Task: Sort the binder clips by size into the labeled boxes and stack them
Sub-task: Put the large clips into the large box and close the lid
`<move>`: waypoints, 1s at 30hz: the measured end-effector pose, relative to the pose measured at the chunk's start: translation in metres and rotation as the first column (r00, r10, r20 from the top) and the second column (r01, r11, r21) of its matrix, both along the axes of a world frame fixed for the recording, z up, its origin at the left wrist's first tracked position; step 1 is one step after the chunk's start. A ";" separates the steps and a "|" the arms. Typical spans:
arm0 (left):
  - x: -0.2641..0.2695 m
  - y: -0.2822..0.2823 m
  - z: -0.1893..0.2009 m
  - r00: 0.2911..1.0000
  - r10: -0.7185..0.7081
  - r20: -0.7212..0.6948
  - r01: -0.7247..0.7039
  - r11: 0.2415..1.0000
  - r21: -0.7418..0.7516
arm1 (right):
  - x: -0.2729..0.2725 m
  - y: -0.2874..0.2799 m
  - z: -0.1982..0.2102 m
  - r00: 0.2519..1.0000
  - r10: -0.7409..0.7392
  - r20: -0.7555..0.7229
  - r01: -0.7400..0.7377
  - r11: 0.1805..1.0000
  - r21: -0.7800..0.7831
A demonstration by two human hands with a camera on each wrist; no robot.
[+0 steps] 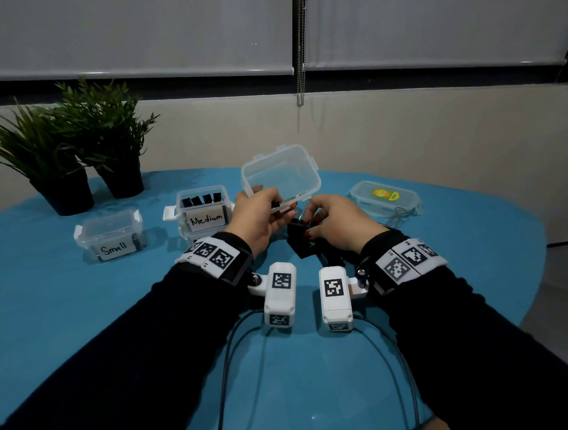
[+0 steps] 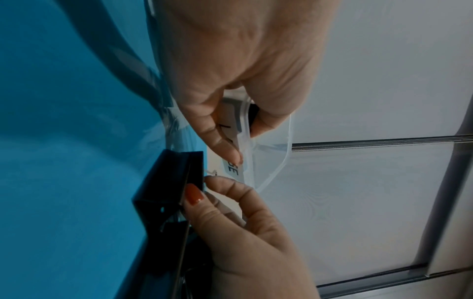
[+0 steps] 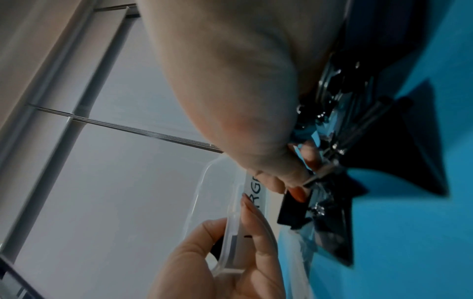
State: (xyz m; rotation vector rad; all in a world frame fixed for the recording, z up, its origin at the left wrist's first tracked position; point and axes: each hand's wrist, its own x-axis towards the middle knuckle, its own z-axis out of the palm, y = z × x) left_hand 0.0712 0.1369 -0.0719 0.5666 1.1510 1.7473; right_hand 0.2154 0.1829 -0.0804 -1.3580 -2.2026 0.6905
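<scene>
Two hands at work over the blue table, both close to the tilted clear box. Left hand clamped on that box's near rim, thumb inside and fingers outside against the paper label reading "ARGE" in part. Box raised off the table and tipped, mouth facing the person. Right hand just right of the box, below its rim, fingertips pinched on the wire handle of a large black binder clip; clip touching the table just below the box. More black clips heaped under the right palm. Left of the box: the "Medium" box, lid off, a row of black clips inside. Further left of it, the "Small" box, lidded. Right of the tilted box, a lid with a yellow-green sticker lying flat, wire loops at its near edge. Behind the labeled boxes, well left of the tilted box, two potted plants.
</scene>
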 end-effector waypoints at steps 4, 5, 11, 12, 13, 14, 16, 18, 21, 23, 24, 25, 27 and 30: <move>0.000 0.001 0.000 1.000 0.008 0.000 -0.008 1.000 0.006 | 0.002 -0.001 0.005 0.979 -0.097 -0.182 0.096 0.995 -0.015; -0.001 0.002 0.000 1.000 0.004 0.005 -0.004 1.000 0.009 | 0.004 -0.001 0.007 0.960 -0.144 -0.239 0.139 0.990 -0.036; -0.003 0.001 0.000 1.000 -0.029 -0.013 0.029 1.000 0.005 | 0.016 0.000 0.017 0.780 -0.311 -0.543 0.361 0.933 -0.016; -0.003 0.001 0.000 0.999 -0.029 -0.019 0.029 1.000 0.001 | 0.017 0.001 0.018 0.754 -0.309 -0.579 0.388 0.922 0.014; -0.003 0.001 -0.001 0.999 -0.029 -0.023 0.029 1.000 -0.003 | 0.018 0.002 0.018 0.725 -0.286 -0.627 0.405 0.913 0.051; -0.004 0.001 -0.001 0.999 -0.029 -0.030 0.029 1.000 -0.009 | 0.019 0.002 0.019 0.695 -0.241 -0.677 0.415 0.904 0.104; -0.004 0.002 -0.002 0.998 -0.044 -0.049 0.043 0.999 -0.025 | 0.018 0.002 0.019 0.646 -0.089 -0.758 0.399 0.886 0.235; -0.003 0.002 -0.003 0.994 -0.088 -0.066 0.086 0.996 -0.035 | 0.015 0.000 0.020 0.649 0.074 -0.757 0.317 0.879 0.358; 0.001 0.001 -0.002 0.981 -0.172 -0.089 0.168 0.985 -0.045 | 0.009 0.002 0.019 0.736 0.173 -0.654 0.196 0.871 0.451; 0.005 0.000 -0.001 0.972 -0.200 -0.120 0.195 0.979 -0.052 | 0.009 0.002 0.018 0.803 0.160 -0.575 0.152 0.877 0.456; 0.006 0.000 -0.001 0.969 -0.211 -0.130 0.206 0.977 -0.048 | 0.010 0.001 0.019 0.840 0.147 -0.523 0.134 0.877 0.462; 0.006 0.000 -0.001 0.968 -0.216 -0.132 0.212 0.976 -0.041 | 0.011 0.002 0.019 0.872 0.136 -0.470 0.113 0.879 0.463; 0.006 -0.002 0.001 0.966 -0.215 -0.142 0.213 0.977 -0.032 | 0.011 0.001 0.019 0.925 0.122 -0.359 0.063 0.884 0.463; 0.004 -0.003 0.001 0.959 -0.215 -0.186 0.212 0.977 -0.040 | 0.008 0.002 0.019 0.984 0.101 -0.147 -0.027 0.901 0.434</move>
